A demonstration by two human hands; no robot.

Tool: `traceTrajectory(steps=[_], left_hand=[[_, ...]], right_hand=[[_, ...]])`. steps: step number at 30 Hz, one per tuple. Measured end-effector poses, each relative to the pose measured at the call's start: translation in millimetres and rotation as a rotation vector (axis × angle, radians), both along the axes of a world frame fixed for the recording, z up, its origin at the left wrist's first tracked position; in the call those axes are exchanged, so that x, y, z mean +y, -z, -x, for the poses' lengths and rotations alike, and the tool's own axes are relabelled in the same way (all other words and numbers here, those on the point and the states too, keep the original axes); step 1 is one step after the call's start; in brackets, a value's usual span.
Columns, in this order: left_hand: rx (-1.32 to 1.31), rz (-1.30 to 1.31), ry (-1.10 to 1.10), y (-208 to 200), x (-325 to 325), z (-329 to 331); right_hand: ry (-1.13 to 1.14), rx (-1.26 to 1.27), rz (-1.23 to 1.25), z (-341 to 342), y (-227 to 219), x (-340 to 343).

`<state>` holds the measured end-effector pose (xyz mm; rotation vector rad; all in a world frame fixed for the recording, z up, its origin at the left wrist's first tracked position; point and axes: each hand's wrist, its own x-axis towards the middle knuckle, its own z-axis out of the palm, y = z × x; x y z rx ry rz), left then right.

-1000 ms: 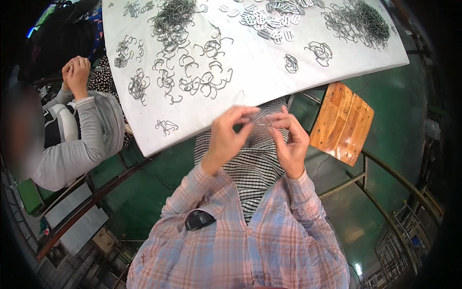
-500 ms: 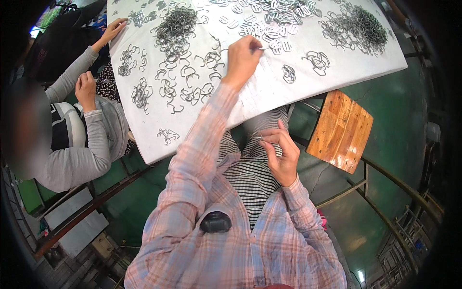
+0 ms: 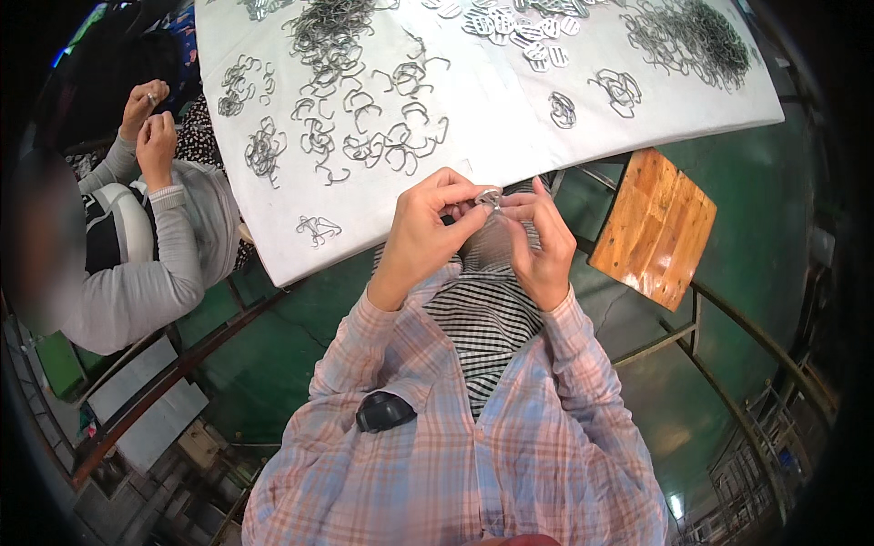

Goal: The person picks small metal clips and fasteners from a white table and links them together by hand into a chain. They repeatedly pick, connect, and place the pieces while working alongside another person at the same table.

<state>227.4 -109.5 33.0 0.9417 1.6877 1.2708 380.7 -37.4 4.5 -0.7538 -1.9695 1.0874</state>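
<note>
Both hands meet over my lap, just off the table's near edge. My left hand (image 3: 428,223) is closed in a pinch on a small silver slide buckle (image 3: 490,197). From the other side my right hand (image 3: 543,241) pinches a small silver metal piece against it, mostly covered by the fingertips. Whether the two pieces are joined cannot be made out. Beyond the hands lie loose bent wire hooks (image 3: 401,146) and a pile of flat silver slide buckles (image 3: 519,27). Two small wire clusters (image 3: 563,110) (image 3: 619,92) rest to the right.
A white-covered table (image 3: 510,146) spans the far side. More tangled wire is heaped at its far right (image 3: 696,45). At the left sits a co-worker in a grey sleeve (image 3: 146,300), hands raised together. A wooden stool (image 3: 654,232) stands right of my knees, near a metal rail (image 3: 746,337).
My left hand has come back from the slide buckle pile to my right hand, bringing a buckle. My right hand has risen slightly. The co-worker's far hand has left the table.
</note>
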Motion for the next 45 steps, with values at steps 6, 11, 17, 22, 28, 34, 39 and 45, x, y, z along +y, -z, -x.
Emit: traceTrajectory(steps=[6, 11, 17, 22, 28, 34, 39, 45], left_hand=[[0.144, -0.026, 0.005, -6.6, -16.9, 0.0], [0.205, -0.041, -0.078, -17.5, -38.9, -4.3], [0.195, -0.04, -0.1, -17.2, -57.0, -4.7], [0.134, -0.05, -0.126, -8.7, -66.4, -3.8], [0.074, -0.074, -0.14, 2.3, -66.8, -8.8], [0.008, -0.084, -0.175, 14.9, -58.9, -12.3], [-0.179, -0.003, -0.226, 19.7, -51.7, -15.2], [-0.151, -0.036, -0.235, 13.3, -42.9, -18.6]], right_hand=[[-0.038, -0.042, 0.016, -0.1, 8.0, -9.7], [-0.018, 0.052, 0.0, 6.7, 2.1, 3.8], [-0.208, -0.194, -0.254, 80.6, 18.2, 40.5], [-0.331, -0.448, -0.408, 111.1, 32.6, 50.4], [-0.213, -0.286, -0.055, 75.7, 20.8, 47.2], [-0.106, -0.101, 0.618, 20.4, 13.4, 19.2], [-0.081, 0.075, 0.873, -2.8, -8.3, -5.4], [-0.102, 0.087, 0.701, 0.5, -8.9, -11.0]])
